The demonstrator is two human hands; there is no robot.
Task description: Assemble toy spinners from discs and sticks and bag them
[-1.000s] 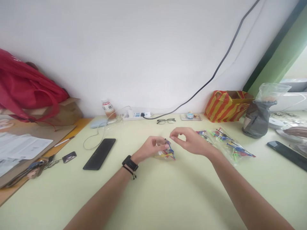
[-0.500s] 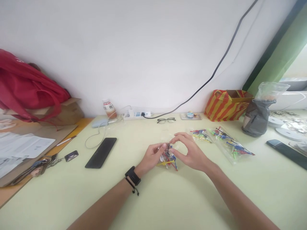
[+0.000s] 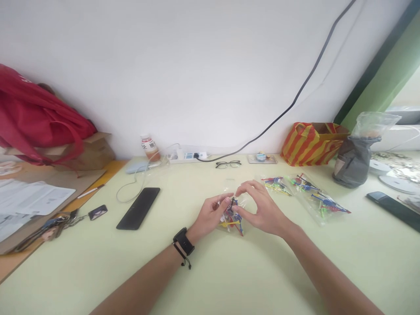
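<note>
In the middle of the table, a small clear plastic bag (image 3: 232, 222) holds colourful plastic pieces in yellow, blue, red and white. My left hand (image 3: 210, 213) is closed on the bag's left side, its thumb on top and a black watch on that wrist. My right hand (image 3: 262, 211) curves in from the right, its thumb and fingertips closed at the bag's upper edge near a dark piece. What exactly lies between those fingertips is hard to see. To the right are more clear bags of similar pieces, a smaller one (image 3: 276, 184) and a larger one (image 3: 320, 199).
A black phone (image 3: 138, 208) lies left, with keys (image 3: 62, 221) beyond it. Along the wall stand a bottle (image 3: 150, 148), a power strip (image 3: 187, 157), glasses (image 3: 228, 164) and a striped bag (image 3: 310, 146). A grey bag (image 3: 354, 162) and another dark phone (image 3: 393, 211) are at right.
Both hands stay at the same spot with small finger movements. The bag's clear film shows more beside my right fingers, and the pieces inside have shifted slightly.
</note>
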